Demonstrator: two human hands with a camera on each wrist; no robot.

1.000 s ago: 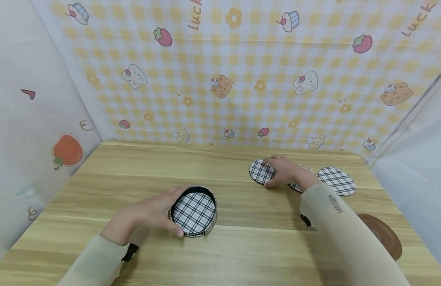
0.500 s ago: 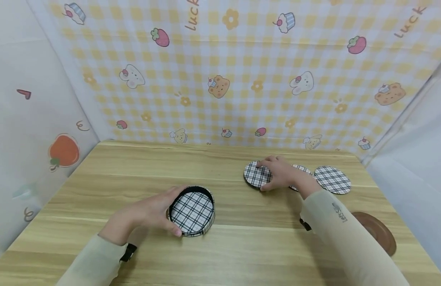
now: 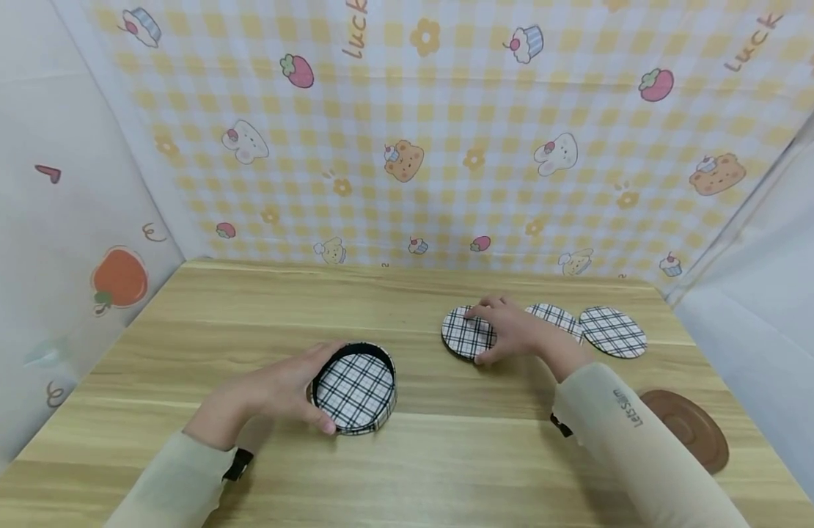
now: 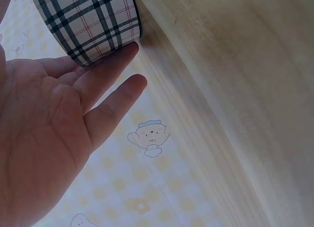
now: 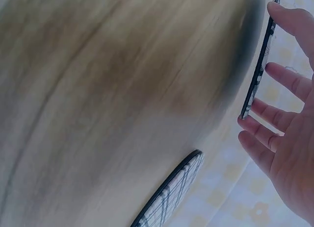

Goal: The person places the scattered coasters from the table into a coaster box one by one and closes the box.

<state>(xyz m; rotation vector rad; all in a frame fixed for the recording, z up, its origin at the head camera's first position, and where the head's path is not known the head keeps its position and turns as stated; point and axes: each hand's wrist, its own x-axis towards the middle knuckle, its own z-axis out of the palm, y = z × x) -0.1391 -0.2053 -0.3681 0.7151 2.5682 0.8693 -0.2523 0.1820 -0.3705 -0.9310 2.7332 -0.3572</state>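
Note:
A round plaid coaster holder (image 3: 388, 412) with a dark inner wall stands on the wooden table, left of centre in the head view. Plaid covers its inside bottom. My left hand (image 3: 283, 389) grips it from the left, thumb at the near side; in the left wrist view, fingers lie along its plaid wall (image 4: 93, 26). Towards the back right, my right hand (image 3: 512, 330) holds a round plaid coaster (image 3: 460, 334) by its edge. The right wrist view shows this thin, dark-edged coaster (image 5: 259, 65) edge-on at the fingertips, raised off the table.
Two more plaid coasters, a nearer one (image 3: 554, 315) partly behind my right hand and another (image 3: 613, 332) farther right, lie on the table (image 3: 446, 469). A brown round dish-like object (image 3: 694, 429) sits at the right, partly covered by my sleeve. A patterned cloth (image 3: 407, 205) hangs behind.
My right hand has lifted the coaster and carried it slightly left and towards me, uncovering more of the coaster behind. The left hand and holder stay in place; the head view shifted slightly.

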